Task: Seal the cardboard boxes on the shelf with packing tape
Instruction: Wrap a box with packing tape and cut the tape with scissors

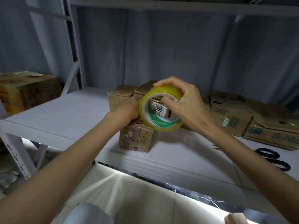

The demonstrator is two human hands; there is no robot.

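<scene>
- Both hands work over the small cardboard box (135,138) near the front edge of the shelf (64,117): the right hand (186,105) grips the roll of packing tape (161,109), fingers curled over its top and thumb hooked into the core; the left hand (127,109) lies against the box top just beside the roll, its fingers hidden, so whether it pinches the tape end or only presses the box I cannot tell.
- That roll looks thick and nearly full, so it is probably fairly weighty but stiff; its yellow outer face is glossy and likely slick. Thumb inside the core and fingers over the rim seems the surest hold, and it lets the roll turn as tape pays out.
- Loose tape will be thin, limp and sticky, prone to folding onto itself; it wants holding taut and smoothing down flat.
- Being small, the box is likely light and apt to slide under the pull, so it needs pinning from above.
- More boxes (123,96) stand right behind it, worn and soft at the corners, with flattened ones (229,113) to the right.
- Black-handled scissors (273,159) lie on the shelf to the right, well apart from the hands.
</scene>
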